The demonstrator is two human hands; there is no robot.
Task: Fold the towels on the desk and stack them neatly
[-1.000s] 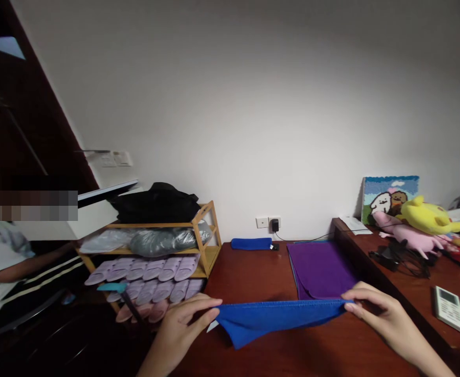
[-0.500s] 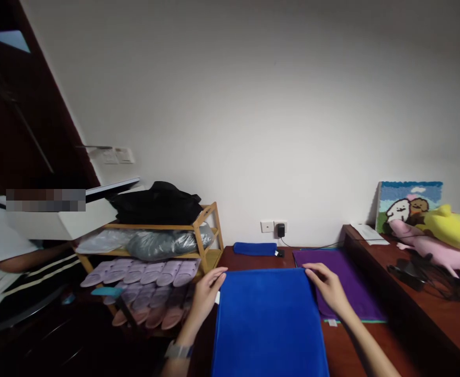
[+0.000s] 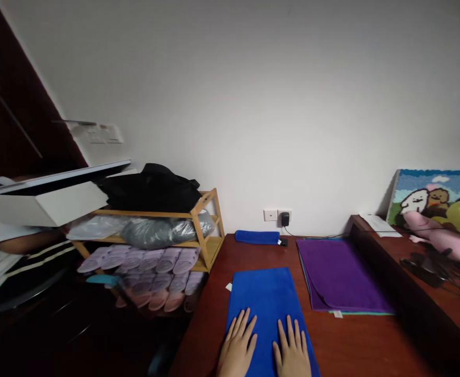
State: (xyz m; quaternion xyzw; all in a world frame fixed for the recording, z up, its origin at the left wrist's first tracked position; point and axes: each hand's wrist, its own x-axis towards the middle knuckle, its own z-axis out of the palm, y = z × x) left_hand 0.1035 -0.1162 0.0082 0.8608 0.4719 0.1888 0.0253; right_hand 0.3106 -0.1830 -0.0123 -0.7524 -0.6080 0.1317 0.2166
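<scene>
A blue cloth [image 3: 265, 293] lies flat on the reddish-brown table [image 3: 214, 293], a small white tag showing at its left edge. My left hand [image 3: 238, 343] rests palm down on the left part of the cloth with its fingers spread. On the right part lies my right hand [image 3: 292, 348], also flat with fingers apart. Neither hand grips anything. The cloth's near end runs out of the frame. To its right is a purple cloth [image 3: 343, 275] over a greenish one, whose edge peeks out.
A rolled blue cloth [image 3: 257, 237] sits by the wall near a black plug [image 3: 285, 219]. Left stands a wooden rack [image 3: 198, 225] with slippers and a black bag. A raised ledge [image 3: 386, 251] at right holds plush toys. A person is at far left.
Both hands let go of the blue cloth's far corners and moved nearer, now flat on it. The cloth, earlier held up, now lies on the table. The view has shifted slightly.
</scene>
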